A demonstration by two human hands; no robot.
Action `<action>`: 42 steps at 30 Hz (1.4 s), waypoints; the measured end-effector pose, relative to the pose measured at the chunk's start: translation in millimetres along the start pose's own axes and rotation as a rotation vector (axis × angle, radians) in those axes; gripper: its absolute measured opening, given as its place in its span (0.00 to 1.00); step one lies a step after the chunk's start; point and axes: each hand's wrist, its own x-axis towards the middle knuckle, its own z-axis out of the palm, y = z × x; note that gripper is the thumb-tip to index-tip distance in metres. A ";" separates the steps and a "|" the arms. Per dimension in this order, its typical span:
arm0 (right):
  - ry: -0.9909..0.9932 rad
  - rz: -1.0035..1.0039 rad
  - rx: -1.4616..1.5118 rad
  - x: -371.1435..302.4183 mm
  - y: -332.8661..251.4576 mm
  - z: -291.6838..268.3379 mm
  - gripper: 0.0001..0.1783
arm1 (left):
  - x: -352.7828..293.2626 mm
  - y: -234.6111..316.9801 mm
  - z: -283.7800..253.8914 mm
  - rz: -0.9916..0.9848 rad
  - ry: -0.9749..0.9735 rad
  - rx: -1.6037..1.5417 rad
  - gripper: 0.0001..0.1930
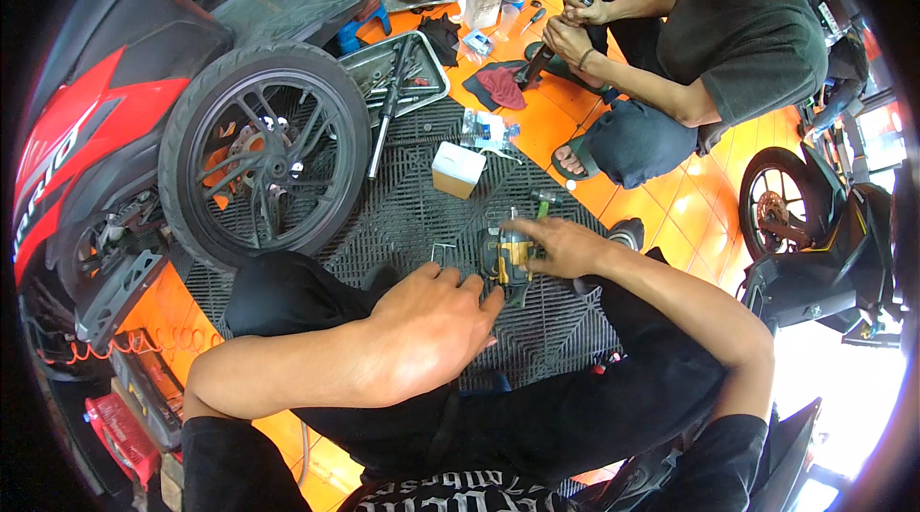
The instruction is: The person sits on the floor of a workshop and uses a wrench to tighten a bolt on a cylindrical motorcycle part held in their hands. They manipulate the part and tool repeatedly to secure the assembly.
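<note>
Right hand [567, 248]: fingers parted, at the right of the yellow-and-black device [516, 257]
Left hand [431, 320]: left of the device; grip can't be made out
Device: steadying its body probably helps

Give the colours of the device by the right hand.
The device is yellow and black; head view.

The tool [508, 258] is right of the wheel [278, 167].

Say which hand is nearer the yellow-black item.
Right: the right hand is at the right edge of the yellow-black item; the left hand is to its lower left.
</note>
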 end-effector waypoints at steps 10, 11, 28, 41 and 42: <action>-0.118 0.006 0.092 3.6 8.3 9.9 0.45 | 1.2 -1.6 -2.7 -0.003 -0.015 -0.004 0.24; -0.110 0.004 0.089 3.9 7.4 11.0 0.45 | 1.1 -2.1 -2.5 -0.004 -0.017 -0.005 0.24; -0.160 0.030 0.100 3.6 3.5 6.9 0.44 | -2.4 -5.0 -3.6 0.003 0.006 0.013 0.26; -0.191 0.043 0.170 3.7 1.6 2.8 0.42 | -4.1 -7.4 -3.3 0.004 0.022 0.008 0.25; -0.196 0.049 0.166 3.9 0.9 2.3 0.42 | -4.4 -7.1 -3.5 0.003 0.020 0.008 0.25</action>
